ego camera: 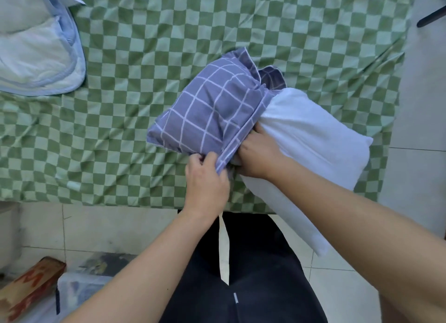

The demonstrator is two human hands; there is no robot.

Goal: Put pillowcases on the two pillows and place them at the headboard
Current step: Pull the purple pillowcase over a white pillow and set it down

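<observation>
Your left hand (207,178) pinched the pillowcase (207,110) hem; your right hand (258,154) gripped the pillow (309,139). The overhanging pillow could have slid off the bed (217,21).

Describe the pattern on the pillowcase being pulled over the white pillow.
The pillowcase is purple-blue with a white grid of thin lines, seen in the head view.

A white pillow (311,139) lies slantwise at the near right edge of the bed, its near end overhanging the edge. Its far left end sits inside a purple pillowcase with a white grid (207,110), which covers roughly half and bunches at the opening.
</observation>
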